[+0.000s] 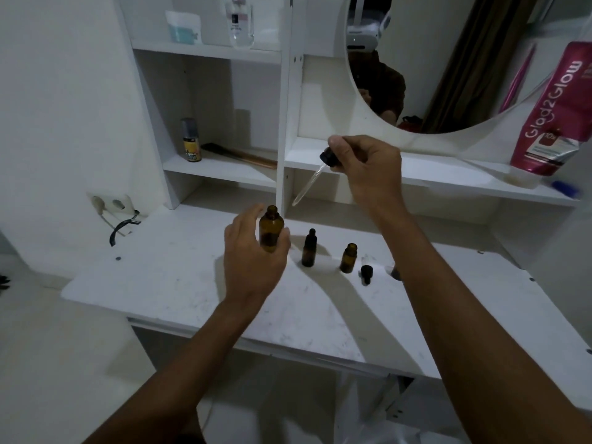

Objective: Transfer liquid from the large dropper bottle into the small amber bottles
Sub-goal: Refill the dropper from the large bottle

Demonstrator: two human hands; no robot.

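Your left hand (253, 261) has its fingers and thumb curled round the large amber glass bottle (271, 229). The bottle is upright with its neck open, toward the back edge of the white worktop (179, 283) and about midway along it. Your hand hides its base, so whether it rests on the worktop cannot be told.

Your right hand (368, 168) is raised above the worktop's back edge. It pinches the black dropper cap (329, 157) between thumb and fingertips. The cap's clear glass pipette (307, 187) slants down and to the left. Its tip is near the large bottle's mouth but apart from it, a little higher and to its right.

Just right of the large bottle stands the small amber bottle with a black dropper top (309, 248), upright on the worktop. Further right is the small open amber bottle (348, 258), also upright and uncapped. Beside that one a loose black dropper cap (366, 272) lies on the worktop, close to your right forearm.

On the shelf above the back left corner stands a yellow-labelled spray can (191, 141). A pink tube lettered Glad2Glow (551, 113) leans on the right-hand shelf, beside the round mirror (448, 59)
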